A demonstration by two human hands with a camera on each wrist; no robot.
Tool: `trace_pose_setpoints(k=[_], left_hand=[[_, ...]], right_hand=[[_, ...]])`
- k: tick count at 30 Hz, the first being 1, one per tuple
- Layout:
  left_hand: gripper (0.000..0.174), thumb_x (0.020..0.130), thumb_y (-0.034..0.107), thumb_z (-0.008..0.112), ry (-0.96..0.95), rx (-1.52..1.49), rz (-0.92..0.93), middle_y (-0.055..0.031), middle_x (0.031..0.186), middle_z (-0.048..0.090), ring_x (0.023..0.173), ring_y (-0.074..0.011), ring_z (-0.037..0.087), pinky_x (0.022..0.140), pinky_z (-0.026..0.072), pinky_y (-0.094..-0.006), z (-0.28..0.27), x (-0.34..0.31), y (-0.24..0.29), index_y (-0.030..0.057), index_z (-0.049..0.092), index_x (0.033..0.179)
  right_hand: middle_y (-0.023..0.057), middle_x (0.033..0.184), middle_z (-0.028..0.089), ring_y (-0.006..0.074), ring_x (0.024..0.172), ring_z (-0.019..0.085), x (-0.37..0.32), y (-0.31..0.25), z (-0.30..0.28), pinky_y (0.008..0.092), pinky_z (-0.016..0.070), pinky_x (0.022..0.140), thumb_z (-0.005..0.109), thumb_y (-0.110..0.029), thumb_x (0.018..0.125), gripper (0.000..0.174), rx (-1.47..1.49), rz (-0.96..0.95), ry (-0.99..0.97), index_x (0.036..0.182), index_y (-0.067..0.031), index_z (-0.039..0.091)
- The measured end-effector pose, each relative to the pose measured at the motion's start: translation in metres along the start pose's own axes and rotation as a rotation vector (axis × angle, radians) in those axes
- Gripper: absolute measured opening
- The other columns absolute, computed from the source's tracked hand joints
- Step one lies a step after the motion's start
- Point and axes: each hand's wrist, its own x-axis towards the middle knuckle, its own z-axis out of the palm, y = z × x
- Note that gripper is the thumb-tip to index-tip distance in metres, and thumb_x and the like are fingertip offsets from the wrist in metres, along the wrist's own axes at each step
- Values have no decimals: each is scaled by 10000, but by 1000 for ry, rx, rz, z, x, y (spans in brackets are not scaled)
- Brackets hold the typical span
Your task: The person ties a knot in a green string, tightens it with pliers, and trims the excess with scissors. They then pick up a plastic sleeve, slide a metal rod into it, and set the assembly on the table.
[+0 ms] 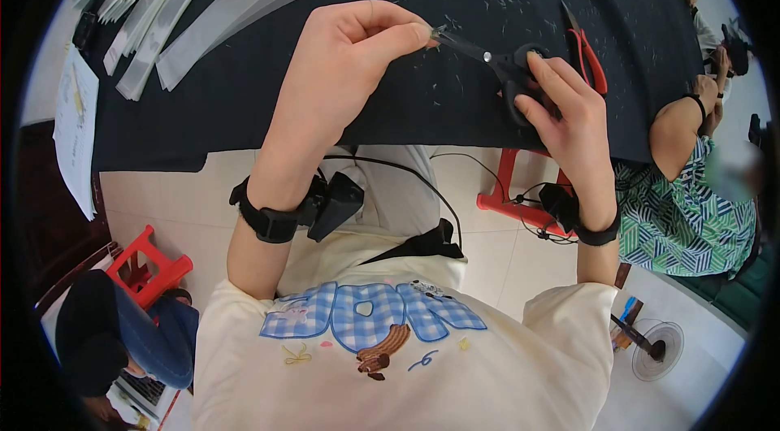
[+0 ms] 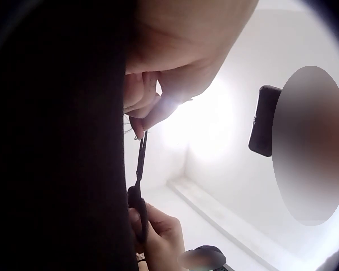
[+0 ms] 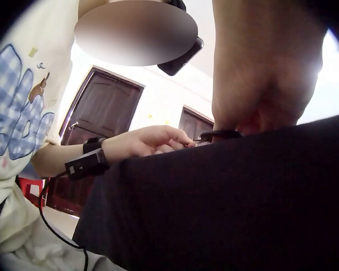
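Note:
My right hand (image 1: 573,110) grips a pair of black-handled scissors (image 1: 508,67) by the finger loops, thumb in one loop. Their blades point left, their tips right at the fingertips of my left hand (image 1: 353,45). Thumb and index finger of that left hand pinch a small thin piece beside the blade tips; I cannot tell what it is. In the left wrist view, fine strands (image 2: 137,137) show at the pinching fingertips, close to the scissors (image 2: 140,164). The right wrist view shows the left hand (image 3: 150,140) near the scissor handle (image 3: 220,134), low over the black cloth.
Red-handled scissors (image 1: 591,61) lie right of my right hand. Long clear plastic sleeves (image 1: 244,12) spread over the black cloth (image 1: 236,110) at upper left, near a paper sheet (image 1: 75,126). Small clippings dot the cloth. A person in a patterned garment (image 1: 691,224) sits at right.

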Motion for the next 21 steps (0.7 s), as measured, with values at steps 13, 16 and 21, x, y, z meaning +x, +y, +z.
trace_pose_setpoints(k=[13,16,21], left_hand=[[180,807,154,585,-8,28,28,77,491,383,396,2,247,378,145,-189,0,1,-3,-9,641,858],[176,808,150,585,5,37,42,77,492,386,396,2,247,379,145,-188,0,1,-4,-8,642,860],[177,810,151,586,9,15,40,79,493,381,398,3,246,380,144,-184,1,0,-4,-9,640,860]], right_hand=[[111,877,540,242,628,536,1,0,1,288,441,583,647,-99,743,330,-28,3,9,1035,28,561],[109,874,541,241,630,539,1,-1,2,290,442,582,646,-101,744,327,-30,3,10,1035,25,565],[112,875,545,242,627,545,0,-1,4,295,446,576,647,-106,747,316,-65,-6,28,1026,22,572]])
